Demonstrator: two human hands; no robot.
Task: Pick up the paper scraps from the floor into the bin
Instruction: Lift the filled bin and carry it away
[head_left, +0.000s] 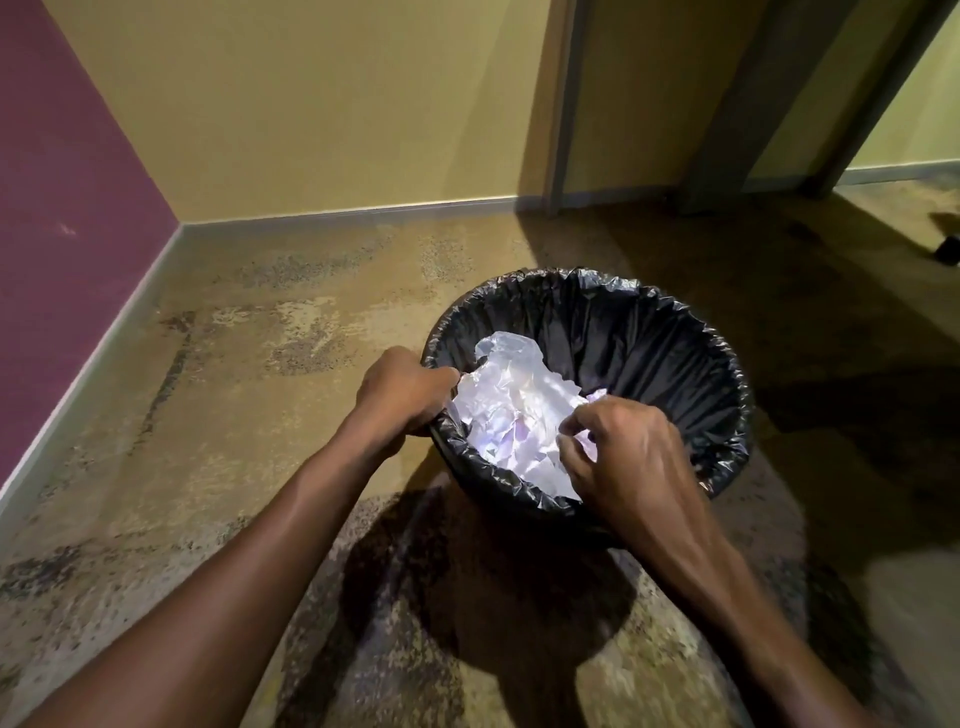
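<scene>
Forearms: two bare forearms are seen nearest the camera, reaching forward and down from the lower edge toward the bin.
Right hand (631, 457): it is held over the near rim, knuckles up, fingers curled inward; a small white paper scrap (576, 451) appears to be pinched at the fingertips, though the glare makes this hard to confirm.
Left hand (402, 389): its fingers are curled round the left rim of the bin, the black liner gripped with it, so the bin is steadied.
Bin: a round black bin lined with a crinkled black plastic bag (675, 353) is stood on the floor, near the corner of the walls.
Paper: a heap of crumpled white paper scraps (514, 405) is already lying inside the bin, between the two hands; no scrap can be seen on the visible floor.
Floor: a mottled, worn tan floor (234, 364) is spread around the bin, with hard shadows cast toward the camera.
Stage: the task is judged to be close to done, the last piece being let go over the heap.
Risk, spill: light scraps could be flicked back over the low near rim if the right hand is pulled out quickly.
Risk, liner: the bag could be dragged off the rim by the left hand's grip, and paper could then slip behind it.
Risk, tipping: the bin could be tilted if the left hand pulls sideways.
</scene>
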